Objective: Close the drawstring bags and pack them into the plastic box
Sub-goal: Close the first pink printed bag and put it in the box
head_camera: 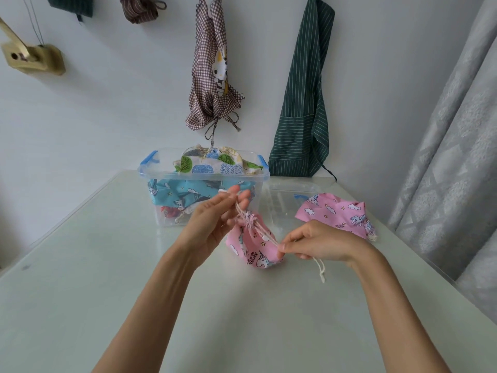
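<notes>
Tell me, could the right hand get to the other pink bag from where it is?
Probably yes. The flat pink bag lies just beyond the right hand on the table, with nothing between them, but that hand is pinching a cord and must let go first.

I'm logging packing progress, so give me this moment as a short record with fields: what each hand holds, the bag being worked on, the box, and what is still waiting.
left hand: left hand pinches one cream drawstring cord, raised
right hand: right hand pinches the other cord, pulled sideways
bag in work: pink unicorn-print fabric bag on the table, mouth cinched
box: clear plastic box with blue clips, holding a blue print bag and a white tree-print bag on top
waiting: second pink unicorn-print bag lying flat, right of the box
surface: pale glossy table
</notes>
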`<act>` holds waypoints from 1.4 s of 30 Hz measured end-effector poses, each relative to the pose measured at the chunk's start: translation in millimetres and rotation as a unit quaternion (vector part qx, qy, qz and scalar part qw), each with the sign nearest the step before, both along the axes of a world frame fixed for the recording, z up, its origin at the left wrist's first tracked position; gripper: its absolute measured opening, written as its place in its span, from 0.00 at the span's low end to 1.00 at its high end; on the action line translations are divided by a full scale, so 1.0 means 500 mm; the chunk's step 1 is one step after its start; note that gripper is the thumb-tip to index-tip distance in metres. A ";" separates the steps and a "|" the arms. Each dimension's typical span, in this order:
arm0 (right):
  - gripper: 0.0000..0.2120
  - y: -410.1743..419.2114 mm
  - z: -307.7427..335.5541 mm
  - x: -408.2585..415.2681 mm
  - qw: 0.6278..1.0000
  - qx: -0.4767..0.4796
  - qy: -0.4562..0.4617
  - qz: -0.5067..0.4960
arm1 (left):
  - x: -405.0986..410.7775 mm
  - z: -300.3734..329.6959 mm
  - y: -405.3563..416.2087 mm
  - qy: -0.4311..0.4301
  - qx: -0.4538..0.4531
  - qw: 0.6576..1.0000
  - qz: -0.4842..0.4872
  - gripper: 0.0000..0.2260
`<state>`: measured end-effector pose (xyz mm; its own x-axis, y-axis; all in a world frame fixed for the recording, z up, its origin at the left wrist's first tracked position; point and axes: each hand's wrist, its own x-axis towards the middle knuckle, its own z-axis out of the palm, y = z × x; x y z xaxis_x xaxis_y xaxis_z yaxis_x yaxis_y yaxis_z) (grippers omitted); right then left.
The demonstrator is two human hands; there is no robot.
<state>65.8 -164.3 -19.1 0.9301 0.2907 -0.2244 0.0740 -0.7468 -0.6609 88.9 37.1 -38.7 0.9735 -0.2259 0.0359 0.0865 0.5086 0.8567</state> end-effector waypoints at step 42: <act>0.04 -0.036 0.002 -0.004 0.980 0.152 -0.125 -0.035 | -0.015 -0.008 -0.016 -0.085 0.399 0.905 -0.123 0.17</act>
